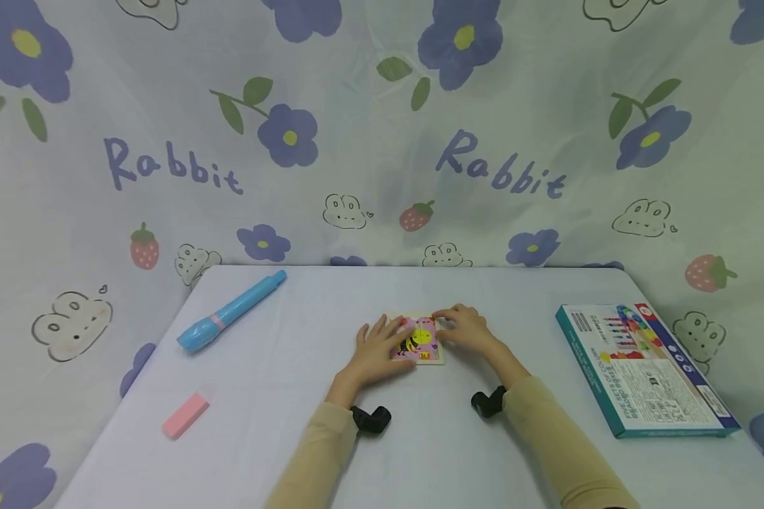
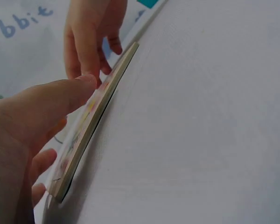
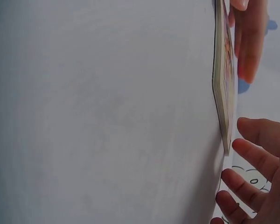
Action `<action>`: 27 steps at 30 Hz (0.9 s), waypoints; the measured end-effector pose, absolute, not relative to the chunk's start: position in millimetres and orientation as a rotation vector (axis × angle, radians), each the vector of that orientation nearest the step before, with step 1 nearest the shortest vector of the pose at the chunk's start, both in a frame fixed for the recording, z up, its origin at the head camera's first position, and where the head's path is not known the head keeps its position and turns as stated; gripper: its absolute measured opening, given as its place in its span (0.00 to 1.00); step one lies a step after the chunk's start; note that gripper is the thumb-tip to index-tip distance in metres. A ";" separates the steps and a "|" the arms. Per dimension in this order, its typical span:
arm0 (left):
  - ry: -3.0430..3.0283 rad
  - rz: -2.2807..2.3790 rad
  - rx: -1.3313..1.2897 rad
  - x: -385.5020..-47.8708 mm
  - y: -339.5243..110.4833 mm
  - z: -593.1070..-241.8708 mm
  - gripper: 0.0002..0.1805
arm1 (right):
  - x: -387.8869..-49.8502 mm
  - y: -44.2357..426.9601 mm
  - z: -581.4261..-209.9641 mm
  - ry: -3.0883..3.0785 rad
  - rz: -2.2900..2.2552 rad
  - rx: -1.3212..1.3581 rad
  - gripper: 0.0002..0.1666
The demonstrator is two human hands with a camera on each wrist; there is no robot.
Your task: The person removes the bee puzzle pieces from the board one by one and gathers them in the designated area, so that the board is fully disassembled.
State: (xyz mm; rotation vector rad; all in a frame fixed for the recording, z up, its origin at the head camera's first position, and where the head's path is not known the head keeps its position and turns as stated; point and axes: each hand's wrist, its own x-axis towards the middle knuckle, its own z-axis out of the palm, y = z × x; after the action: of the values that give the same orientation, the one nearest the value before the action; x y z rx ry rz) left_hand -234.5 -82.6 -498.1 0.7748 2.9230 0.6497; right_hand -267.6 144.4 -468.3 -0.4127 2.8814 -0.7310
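A small square wooden jigsaw puzzle [image 1: 424, 338] with a yellow bee on pink lies flat in the middle of the table. My left hand [image 1: 378, 353] rests over its left side, fingers spread, with the thumb along the near edge. At the upper right corner, my right hand [image 1: 467, 331] has loosely bent fingers beside or on the board. The left wrist view shows the board's pale edge [image 2: 95, 119] with the thumb over it. In the right wrist view, the right hand's fingertips [image 3: 242, 125] are spread close to the board's corner.
A blue flashlight-shaped tube [image 1: 232, 311] lies at the back left, with a pink eraser-like block [image 1: 185, 416] nearer. A flat teal-edged box [image 1: 649, 371] lies on the right. Black wrist cameras [image 1: 371, 420] sit at both cuffs. Behind the white table [image 1: 261, 438] hangs a patterned cloth [image 1: 369, 155].
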 end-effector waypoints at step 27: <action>2.997 0.532 0.731 -237.5 -76.3 -495.3 0.36 | -284.4 128.8 -466.6 2.777 -1.127 -0.225 0.08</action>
State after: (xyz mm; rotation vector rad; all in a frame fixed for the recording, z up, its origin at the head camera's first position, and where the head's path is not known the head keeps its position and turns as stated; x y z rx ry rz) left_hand -237.5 -76.3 -495.3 0.7314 2.9969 0.5317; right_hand -284.4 128.8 -466.6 -0.2252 2.7772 -1.1273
